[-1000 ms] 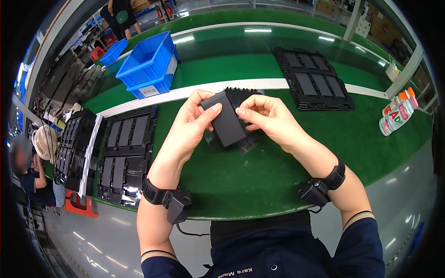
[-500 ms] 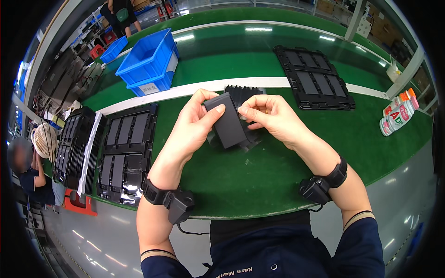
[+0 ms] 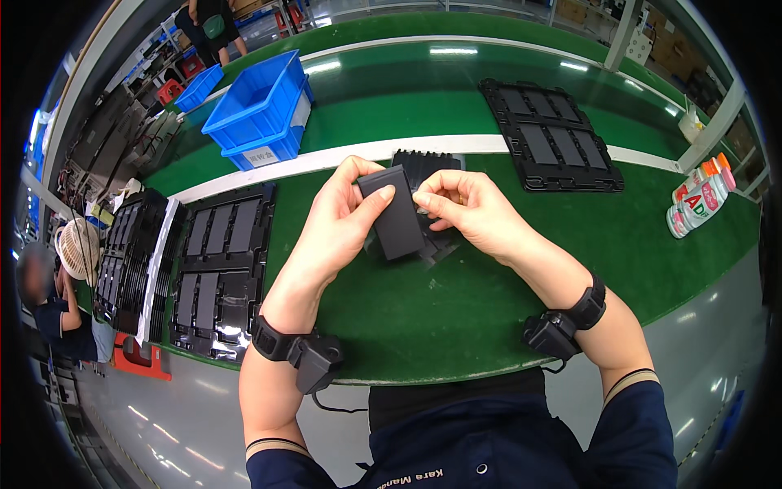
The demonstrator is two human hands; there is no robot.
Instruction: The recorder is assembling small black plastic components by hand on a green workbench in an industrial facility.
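My left hand (image 3: pixel 340 213) grips a flat black rectangular block (image 3: pixel 396 222) by its upper left side, thumb lying on the face. The block is held tilted above the green work surface. Against its right edge, my right hand (image 3: pixel 472 210) has thumb and forefinger pinched together; whatever is between those fingertips is too small to make out. Partly hidden behind the block and the hands is a dark piece with a comb-like toothed edge (image 3: pixel 428 160), with clear film-like material around it.
A black tray of flat black pieces (image 3: pixel 213 269) lies to the left beside a stack of similar trays (image 3: pixel 124 253). Another loaded tray (image 3: pixel 562 140) sits far right. Blue bins (image 3: pixel 259 110) stand far left, white bottles (image 3: pixel 699 202) at right. A person (image 3: pixel 61 306) sits far left.
My right hand has shifted slightly left, closer to the block's edge. The block's lower end has swung a little to the left, so it stands more upright. My left hand keeps its grip.
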